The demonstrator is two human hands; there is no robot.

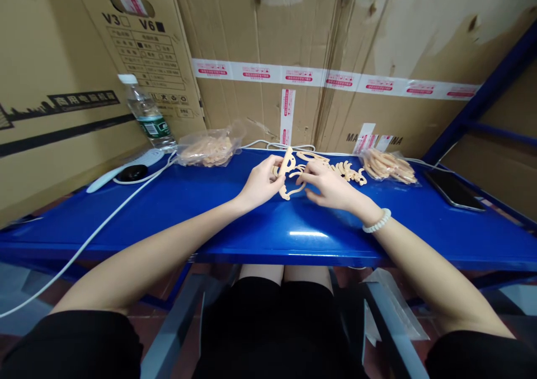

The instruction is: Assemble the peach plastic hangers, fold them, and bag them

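Over the blue table my left hand (265, 179) is closed on a flat, light tan wooden model piece (287, 164) with small holes, tilted upright. Just to its right, my right hand (329, 186) has its fingers bent close around a thin curved tan piece (296, 190), which seems to touch the piece in my left hand. The fingertips partly hide where the two meet. Behind my right hand lie a flat looped tan piece (312, 156) and a row of rib-like tan pieces (347, 171), partly covered by that hand.
Clear plastic bags of tan pieces lie at left (212, 150) and right (388, 166). A water bottle (153, 123), a pale blue handled object (126, 169), a round black object (132, 173) and a white cable (104, 225) are left. A phone (455, 190) lies far right. Cardboard (260, 38) stands behind.
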